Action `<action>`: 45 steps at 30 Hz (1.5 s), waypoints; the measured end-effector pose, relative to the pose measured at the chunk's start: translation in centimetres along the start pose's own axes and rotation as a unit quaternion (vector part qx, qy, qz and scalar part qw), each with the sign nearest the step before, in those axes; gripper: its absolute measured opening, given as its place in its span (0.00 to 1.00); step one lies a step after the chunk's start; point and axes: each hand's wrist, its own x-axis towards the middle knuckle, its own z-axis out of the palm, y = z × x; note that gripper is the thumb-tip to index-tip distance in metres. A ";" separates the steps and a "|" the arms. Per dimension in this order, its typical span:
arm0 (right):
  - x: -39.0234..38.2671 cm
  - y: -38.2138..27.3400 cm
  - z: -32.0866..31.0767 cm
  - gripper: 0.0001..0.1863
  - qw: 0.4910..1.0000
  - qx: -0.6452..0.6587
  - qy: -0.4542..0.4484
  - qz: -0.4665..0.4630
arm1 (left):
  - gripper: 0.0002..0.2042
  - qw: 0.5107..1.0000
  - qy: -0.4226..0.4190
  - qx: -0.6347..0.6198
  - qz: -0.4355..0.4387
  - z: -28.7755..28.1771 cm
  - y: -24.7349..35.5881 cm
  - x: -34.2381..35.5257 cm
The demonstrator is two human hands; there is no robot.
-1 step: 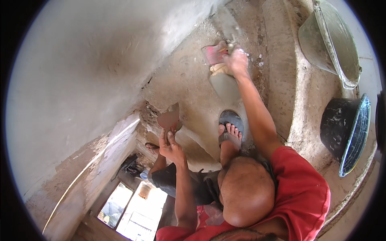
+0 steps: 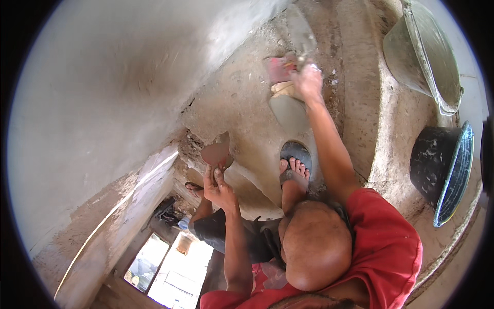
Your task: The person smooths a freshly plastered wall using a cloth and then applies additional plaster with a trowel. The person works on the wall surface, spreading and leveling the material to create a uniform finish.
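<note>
Blade (image 2: 215, 151), centre-left, pinched between left hand's (image 2: 220, 193) thumb and fingers; right hand (image 2: 309, 82), upper centre, blurred, apparently closed round trowel (image 2: 300, 30), beside pink packet (image 2: 279, 70); step judged: trowel work at floor (image 2: 239, 87); next move calls for firm right grip.

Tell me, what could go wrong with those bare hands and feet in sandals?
The left hand pinches a flat reddish-brown piece; if it slips, it might hit the sandalled left foot. The bare right hand, blurred, is near the rough ground, so grit might scrape its knuckles.
</note>
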 end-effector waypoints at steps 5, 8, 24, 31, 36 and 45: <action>-2.9 2.6 -5.6 0.19 0.972 -0.114 0.203 0.014 | 0.17 0.996 0.018 0.090 0.005 -0.6 -0.2 0.2; -4.9 2.1 -8.0 0.20 0.952 -0.156 0.259 -0.048 | 0.15 0.998 0.029 0.050 0.003 -0.6 -0.9 0.5; -16.4 5.7 2.8 0.28 0.994 0.022 0.008 0.107 | 0.18 1.000 -0.008 -0.002 0.009 -0.9 -1.1 1.7; 5.0 5.6 -1.2 0.38 0.979 -0.155 0.132 -0.027 | 0.16 1.000 0.007 0.003 0.012 -1.9 -2.0 2.3; 12.4 3.2 -1.8 0.29 0.952 -0.264 0.064 -0.138 | 0.16 1.000 0.013 0.025 -0.005 -0.5 -1.3 2.9; 1.0 4.2 -2.7 0.27 0.987 -0.153 0.039 -0.031 | 0.15 0.991 0.003 0.137 -0.007 0.7 -0.8 4.7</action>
